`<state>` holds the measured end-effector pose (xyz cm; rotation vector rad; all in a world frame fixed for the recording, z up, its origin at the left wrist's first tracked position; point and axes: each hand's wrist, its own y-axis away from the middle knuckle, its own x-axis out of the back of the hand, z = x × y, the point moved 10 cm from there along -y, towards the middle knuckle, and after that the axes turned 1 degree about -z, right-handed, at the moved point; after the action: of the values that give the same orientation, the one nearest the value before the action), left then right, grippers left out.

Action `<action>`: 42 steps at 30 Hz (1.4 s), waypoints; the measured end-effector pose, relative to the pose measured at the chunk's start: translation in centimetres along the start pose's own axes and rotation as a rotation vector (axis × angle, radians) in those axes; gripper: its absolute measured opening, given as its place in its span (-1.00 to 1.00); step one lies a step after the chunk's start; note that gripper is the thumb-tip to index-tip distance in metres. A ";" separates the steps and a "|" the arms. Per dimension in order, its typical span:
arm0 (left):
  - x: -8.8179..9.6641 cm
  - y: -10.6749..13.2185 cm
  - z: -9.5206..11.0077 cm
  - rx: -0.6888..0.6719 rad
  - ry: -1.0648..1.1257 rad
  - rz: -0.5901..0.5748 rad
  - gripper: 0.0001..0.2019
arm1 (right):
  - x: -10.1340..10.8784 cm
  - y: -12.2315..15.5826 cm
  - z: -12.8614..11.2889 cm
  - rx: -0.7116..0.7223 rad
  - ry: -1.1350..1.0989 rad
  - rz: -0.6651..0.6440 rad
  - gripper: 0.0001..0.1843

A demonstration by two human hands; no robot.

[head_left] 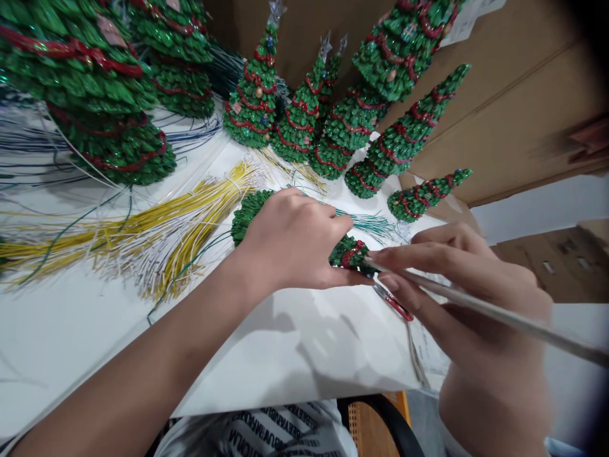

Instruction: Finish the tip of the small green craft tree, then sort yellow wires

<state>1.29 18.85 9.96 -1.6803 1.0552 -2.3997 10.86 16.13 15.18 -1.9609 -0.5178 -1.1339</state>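
Note:
My left hand grips a small green beaded Christmas tree lying on its side, with the hand covering most of it. Red garland shows near the tree's narrow end. My right hand holds a long, thin pale rod between its fingers, and the rod's near end reaches the tree's tip. Below my right hand lie red-handled scissors, partly hidden by my fingers. A thin bundle of green wires fans out just beyond my left hand.
Several larger beaded trees stand or lie across the far side of the white table. Bundles of yellow and white wires spread left of my hands, with dark blue wires behind them. Cardboard sheets rise at the back right.

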 end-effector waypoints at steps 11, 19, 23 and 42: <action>-0.1 0.0 0.6 -0.019 -0.003 -0.014 -0.51 | -0.6 0.3 0.5 0.006 -0.080 -0.077 -0.78; 0.0 0.0 0.7 -0.030 -0.003 0.017 -0.47 | -0.4 0.6 0.7 0.025 -0.091 -0.034 -0.71; 0.0 0.0 0.8 -0.034 0.000 0.011 -0.47 | -0.6 0.4 0.4 0.028 -0.045 -0.051 -0.78; -0.2 -0.1 0.9 -0.021 -0.004 -0.009 -0.54 | -0.9 0.5 -0.2 0.074 0.111 -0.041 -0.81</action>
<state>2.17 18.52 10.01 -1.6988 1.0782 -2.3983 10.59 15.66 14.22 -1.8208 -0.5355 -1.2242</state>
